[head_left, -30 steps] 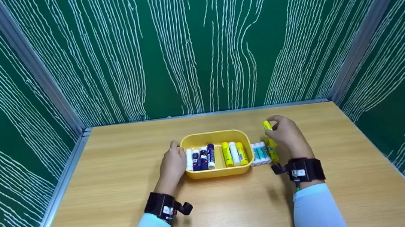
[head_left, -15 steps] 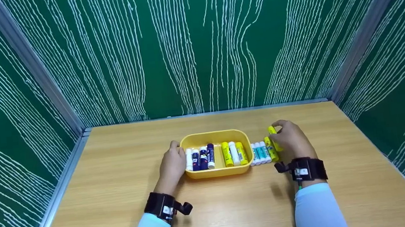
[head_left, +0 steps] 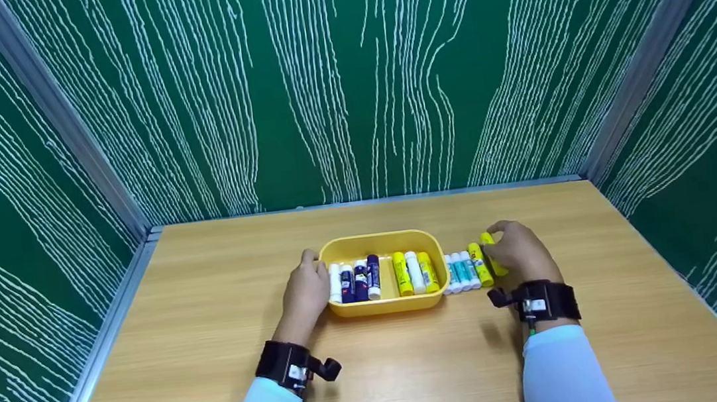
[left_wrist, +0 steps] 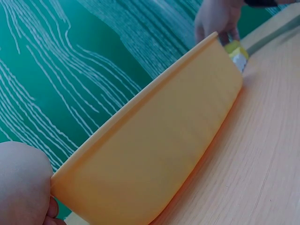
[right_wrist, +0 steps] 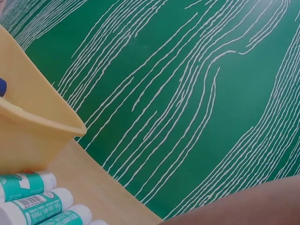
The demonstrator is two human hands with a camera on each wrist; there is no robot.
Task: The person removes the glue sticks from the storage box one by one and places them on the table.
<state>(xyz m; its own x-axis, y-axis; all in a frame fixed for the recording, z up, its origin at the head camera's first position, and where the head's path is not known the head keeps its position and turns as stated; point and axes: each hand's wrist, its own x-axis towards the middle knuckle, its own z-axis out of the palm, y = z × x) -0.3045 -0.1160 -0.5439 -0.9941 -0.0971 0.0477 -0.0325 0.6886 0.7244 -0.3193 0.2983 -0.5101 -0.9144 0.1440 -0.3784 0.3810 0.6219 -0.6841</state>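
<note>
A yellow plastic bin stands on the table with a row of glue sticks inside. My left hand grips its left end; the left wrist view shows fingers curled at the rim corner. To the bin's right, my right hand pinches a yellow glue stick, low over the table. Just left of it, another yellow glue stick lies beside several white-and-teal glue sticks, side by side against the bin. The right wrist view shows the teal-labelled sticks close up; the held stick is out of that view.
Inside the bin, white and dark purple glue sticks lie on the left. Two yellow ones with a white one between them lie on the right, across a gap. Green panels with white wavy lines enclose the wooden table.
My right hand has lowered the yellow glue stick toward the table and shifted slightly right, alongside the row. My left hand and the bin have stayed in place.
</note>
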